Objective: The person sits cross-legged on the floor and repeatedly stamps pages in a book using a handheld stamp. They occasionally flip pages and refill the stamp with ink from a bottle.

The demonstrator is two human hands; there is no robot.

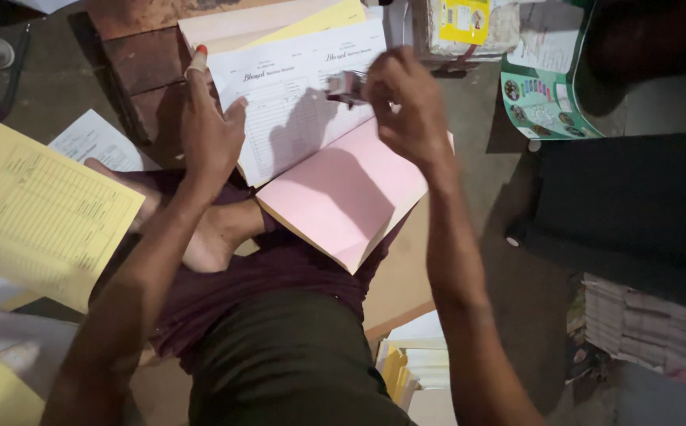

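Observation:
A pad of printed forms lies across my lap, its top white sheet [296, 102] showing ruled tables, with a pink sheet [343, 197] beneath and a yellow sheet [319, 20] at the far edge. My left hand [209, 130] presses flat on the pad's left edge, a small rubber cap on the index fingertip. My right hand [406, 102] hovers over the white sheet's right side, fingers pinched on a small metal stapler [347, 85] that is partly hidden and blurred.
A loose yellow form [35, 205] and a white form [95, 142] lie on the floor at left. Stacked paper bundles [643, 327] sit at right beside a black roll [627, 205]. A green printed sheet [544, 99] and a wrapped packet [465, 28] lie ahead. More paper stacks [410, 367] sit near my knee.

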